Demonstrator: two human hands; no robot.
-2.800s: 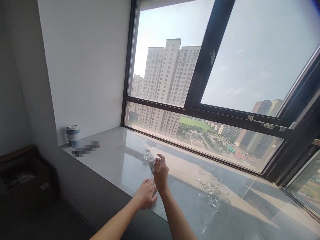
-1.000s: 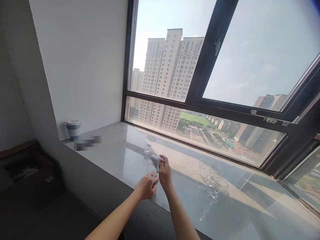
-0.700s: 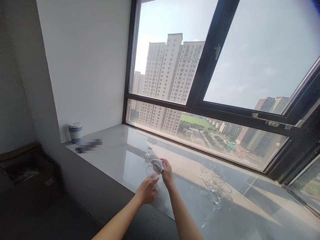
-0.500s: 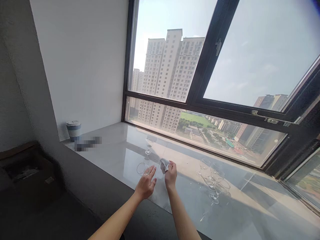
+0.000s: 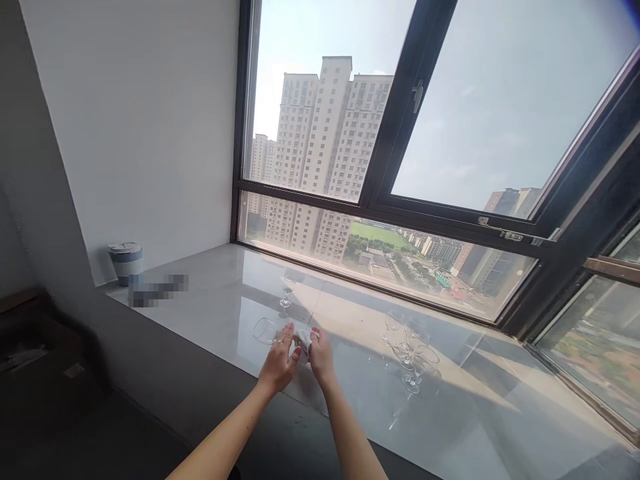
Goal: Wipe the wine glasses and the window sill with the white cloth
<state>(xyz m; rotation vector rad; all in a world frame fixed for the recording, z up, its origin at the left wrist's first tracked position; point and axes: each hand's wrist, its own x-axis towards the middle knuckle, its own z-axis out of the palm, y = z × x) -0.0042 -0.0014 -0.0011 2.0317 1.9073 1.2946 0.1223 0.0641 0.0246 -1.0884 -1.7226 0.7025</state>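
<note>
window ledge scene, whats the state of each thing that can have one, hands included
left hand: holds a wine glass, tipped sideways, empty
right hand: shut on a cloth, bunched, at the glass's stem end
lone glass: upright on the ledge, empty
cluster of glasses: upright, empty, close together
lidded cup: upright, lid on
window sash: looks shut, handle pointing down

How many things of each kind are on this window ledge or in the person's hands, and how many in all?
Wine glasses: 5 at least: tilted glass in the left hand, lone glass standing, clustered glasses showing 3, overlapping, perhaps more
Cloth: 1, in the right hand
Lidded cup: 1
Total: 7 at least
</note>
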